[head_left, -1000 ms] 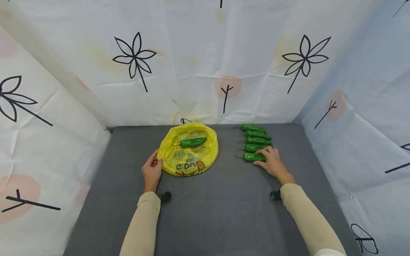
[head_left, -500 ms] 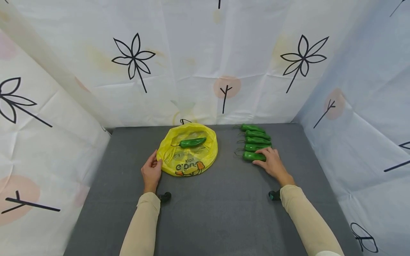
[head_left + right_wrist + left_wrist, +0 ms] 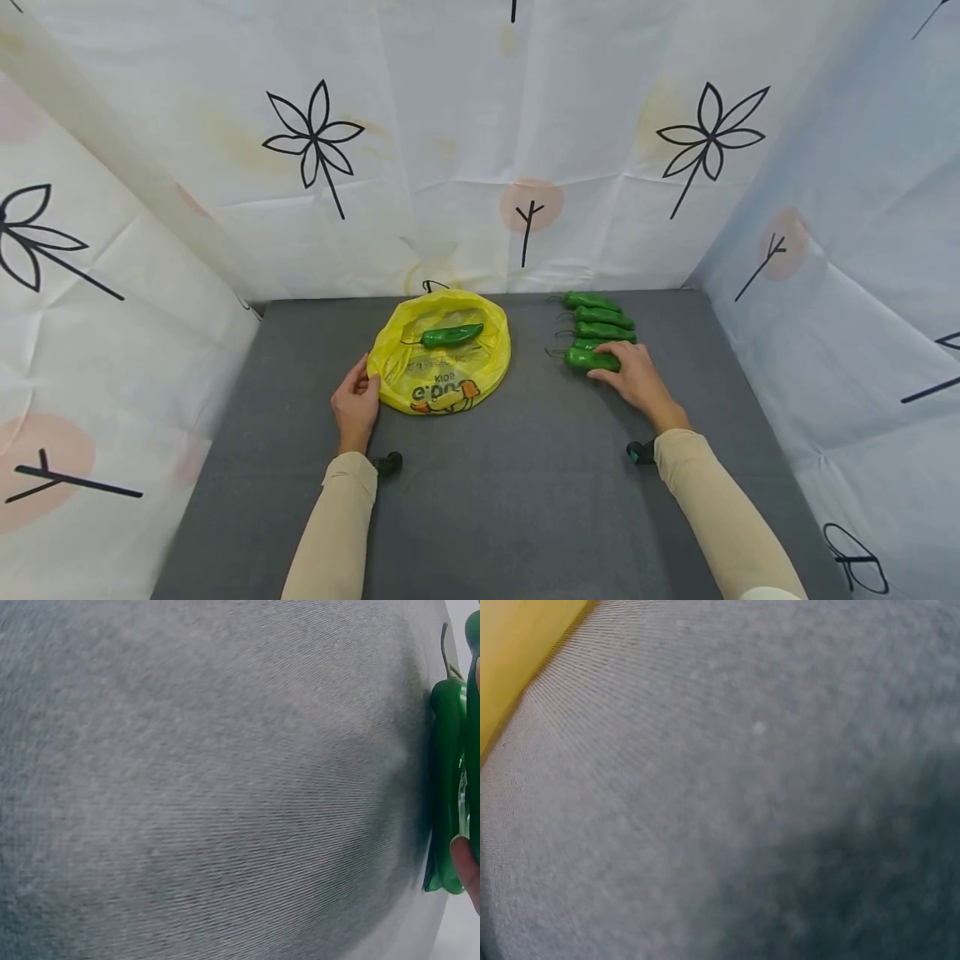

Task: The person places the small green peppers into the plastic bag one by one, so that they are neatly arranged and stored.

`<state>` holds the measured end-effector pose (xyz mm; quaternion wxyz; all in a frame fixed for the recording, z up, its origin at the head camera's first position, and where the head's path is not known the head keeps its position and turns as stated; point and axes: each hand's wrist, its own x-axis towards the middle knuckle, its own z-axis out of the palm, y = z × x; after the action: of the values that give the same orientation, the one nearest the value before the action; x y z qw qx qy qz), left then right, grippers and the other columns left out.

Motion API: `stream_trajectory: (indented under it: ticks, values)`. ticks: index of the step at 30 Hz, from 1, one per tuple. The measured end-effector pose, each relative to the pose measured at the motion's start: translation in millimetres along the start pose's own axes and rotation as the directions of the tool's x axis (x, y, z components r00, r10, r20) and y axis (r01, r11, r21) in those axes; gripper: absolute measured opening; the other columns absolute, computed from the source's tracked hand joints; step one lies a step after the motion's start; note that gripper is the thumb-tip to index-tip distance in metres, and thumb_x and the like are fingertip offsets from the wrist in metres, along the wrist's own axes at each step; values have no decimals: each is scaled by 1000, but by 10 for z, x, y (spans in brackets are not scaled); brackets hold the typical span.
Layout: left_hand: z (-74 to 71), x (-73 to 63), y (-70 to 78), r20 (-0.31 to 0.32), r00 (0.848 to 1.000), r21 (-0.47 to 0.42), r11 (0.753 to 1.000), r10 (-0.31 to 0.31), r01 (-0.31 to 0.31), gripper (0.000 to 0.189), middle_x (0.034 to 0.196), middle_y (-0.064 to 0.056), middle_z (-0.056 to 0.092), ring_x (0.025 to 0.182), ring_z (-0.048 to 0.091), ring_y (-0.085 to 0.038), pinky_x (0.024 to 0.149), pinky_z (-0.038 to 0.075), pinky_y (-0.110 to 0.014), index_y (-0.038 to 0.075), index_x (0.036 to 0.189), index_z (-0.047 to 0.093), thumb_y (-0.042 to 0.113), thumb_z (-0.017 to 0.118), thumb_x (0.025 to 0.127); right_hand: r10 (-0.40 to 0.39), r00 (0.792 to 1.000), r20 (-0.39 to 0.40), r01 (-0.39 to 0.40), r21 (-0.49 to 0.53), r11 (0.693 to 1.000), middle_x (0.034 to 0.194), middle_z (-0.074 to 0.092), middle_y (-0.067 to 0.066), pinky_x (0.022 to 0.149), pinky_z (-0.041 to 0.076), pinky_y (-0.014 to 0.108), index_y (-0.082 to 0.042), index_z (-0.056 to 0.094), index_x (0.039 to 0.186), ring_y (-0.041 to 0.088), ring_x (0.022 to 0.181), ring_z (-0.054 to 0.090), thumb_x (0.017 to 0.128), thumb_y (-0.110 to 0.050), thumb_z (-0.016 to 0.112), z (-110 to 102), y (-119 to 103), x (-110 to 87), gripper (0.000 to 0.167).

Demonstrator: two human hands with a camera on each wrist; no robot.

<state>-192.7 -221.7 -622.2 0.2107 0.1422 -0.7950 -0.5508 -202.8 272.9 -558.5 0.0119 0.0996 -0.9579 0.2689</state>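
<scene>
A yellow plastic bag [image 3: 390, 371] with printed lettering lies with its mouth spread wide. One long green pepper [image 3: 452, 336] rests in it. My left hand [image 3: 355, 410] pinches the bag's left rim between thumb and fingers; the left wrist view catches just a yellow corner of the bag [image 3: 517, 652]. At the right, my right hand [image 3: 637, 379] grips the nearest green pepper [image 3: 587, 359] by its tip end, the stem pointing left. That pepper overlaps the row behind it in the head view. The right wrist view shows it at the edge, beside another pepper [image 3: 448, 765].
Several more green peppers [image 3: 604, 331] lie in a row behind the right hand, stems to the left. The grey table [image 3: 480, 508] is bounded by printed white cloth [image 3: 450, 192] at the back and both sides. A thin black loop [image 3: 432, 285] shows behind the bag.
My right hand has raised the gripped pepper slightly, and it now covers more of the pepper behind it. The left hand and the bag have stayed in place.
</scene>
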Motion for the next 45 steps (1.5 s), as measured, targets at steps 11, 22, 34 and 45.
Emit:
stream_trajectory:
  ticks: [11, 22, 34, 45]
  values:
    - [7, -3, -15, -12, 1000, 24, 1000, -4, 5, 39, 108, -13, 74, 75, 57, 3, 68, 43, -5, 20, 133, 70, 15, 68, 94, -13, 1000, 10, 12, 17, 1000, 132, 61, 20, 107, 39, 61, -9, 66, 128, 43, 125, 50, 88, -32, 79, -64, -113, 85, 48]
    - [9, -15, -31, -22, 1000, 19, 1000, 13, -13, 39, 107, -15, 74, 74, 57, 6, 68, 43, -4, 19, 131, 72, 13, 67, 94, -12, 997, 73, 9, 39, 999, 137, 59, 18, 108, 41, 61, -9, 66, 131, 41, 130, 51, 89, -32, 78, -116, -332, 200, 49]
    - [9, -20, -1, -54, 998, 17, 1000, 26, -25, 38, 106, -17, 75, 73, 55, 6, 67, 42, -5, 16, 128, 74, 10, 64, 92, -96, 990, 101, 90, 60, 994, 123, 67, 11, 97, 45, 52, -11, 66, 113, 32, 109, 59, 86, -28, 81, -90, -529, 429, 35]
    - [18, 2, -37, -61, 998, 25, 999, 25, -23, 37, 104, -15, 76, 73, 56, 5, 67, 42, -5, 16, 127, 74, 11, 65, 92, -115, 987, 110, 106, 83, 991, 117, 69, 7, 89, 51, 45, -13, 68, 119, 27, 101, 63, 85, -25, 82, -43, -741, 643, 38]
